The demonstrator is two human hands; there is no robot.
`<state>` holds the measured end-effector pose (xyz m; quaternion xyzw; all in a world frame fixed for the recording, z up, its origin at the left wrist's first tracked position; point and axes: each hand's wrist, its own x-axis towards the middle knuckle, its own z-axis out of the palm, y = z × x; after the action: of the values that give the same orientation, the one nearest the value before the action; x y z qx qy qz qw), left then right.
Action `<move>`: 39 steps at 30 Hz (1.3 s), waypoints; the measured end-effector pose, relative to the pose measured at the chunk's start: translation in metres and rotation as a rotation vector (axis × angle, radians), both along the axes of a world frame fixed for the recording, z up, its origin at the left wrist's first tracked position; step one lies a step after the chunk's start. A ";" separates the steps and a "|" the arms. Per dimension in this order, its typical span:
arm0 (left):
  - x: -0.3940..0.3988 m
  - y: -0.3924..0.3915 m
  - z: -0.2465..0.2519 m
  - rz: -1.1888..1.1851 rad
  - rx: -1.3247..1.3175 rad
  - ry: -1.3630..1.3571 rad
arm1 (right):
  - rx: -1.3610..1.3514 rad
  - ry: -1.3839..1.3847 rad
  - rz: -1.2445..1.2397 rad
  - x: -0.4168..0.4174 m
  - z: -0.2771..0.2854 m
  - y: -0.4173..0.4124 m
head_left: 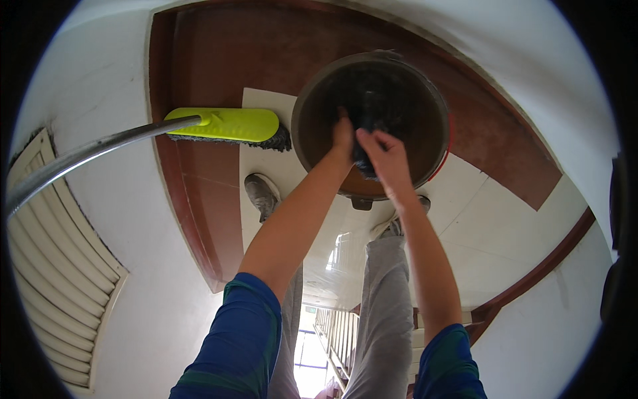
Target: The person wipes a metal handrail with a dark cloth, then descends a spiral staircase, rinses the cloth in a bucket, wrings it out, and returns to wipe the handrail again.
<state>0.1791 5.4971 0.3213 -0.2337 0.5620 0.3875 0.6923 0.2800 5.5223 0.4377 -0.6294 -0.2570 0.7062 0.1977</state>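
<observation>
A large dark round bucket (296, 134) of brownish water stands on the floor before me. Both hands are over its inside with a wet dark cloth (367, 168) between them. My right hand (386, 152) grips the cloth, thumb and index finger pressed together. My left hand (343, 133) is against the cloth's left side, its fingers partly hidden. More dark material lies in the bucket beyond the hands, too dim to make out. To the left, a mop with a lime-green plastic head (234, 123), dark fringe and a metal pole (104, 151) rests on the floor.
My shoes (262, 196) stand at the near side of the bucket on pale tiles (463, 219) bordered by dark red ones. White walls curve around both sides, with a louvred vent (65, 279) at left. Behind my legs are stairs and a railing (336, 329).
</observation>
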 end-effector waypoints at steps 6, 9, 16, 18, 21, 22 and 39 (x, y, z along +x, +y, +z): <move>0.017 0.020 0.078 -0.009 -0.015 -0.157 | 0.377 -0.830 0.235 -0.016 -0.033 0.032; 0.006 0.016 0.094 -0.136 0.139 -0.027 | 0.297 -0.881 0.247 -0.014 -0.060 0.051; 0.005 0.017 0.017 0.006 -0.179 0.255 | 0.303 -0.999 0.466 0.012 -0.100 0.046; -0.008 0.023 0.027 0.074 -0.179 0.238 | 0.371 -1.011 0.645 0.021 -0.096 0.042; -0.007 0.015 0.019 0.026 -0.092 0.273 | 0.194 -0.969 0.669 0.030 -0.151 0.008; -0.002 0.010 0.005 0.037 -0.110 0.321 | 0.179 -0.813 0.482 0.026 -0.148 0.007; 0.029 0.024 0.099 0.069 0.143 0.049 | 0.412 -0.855 0.164 -0.008 -0.033 0.054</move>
<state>0.2080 5.5211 0.4203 -0.1932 0.5413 0.4560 0.6795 0.2725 5.5766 0.4043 -0.7888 -0.4984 0.3318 0.1385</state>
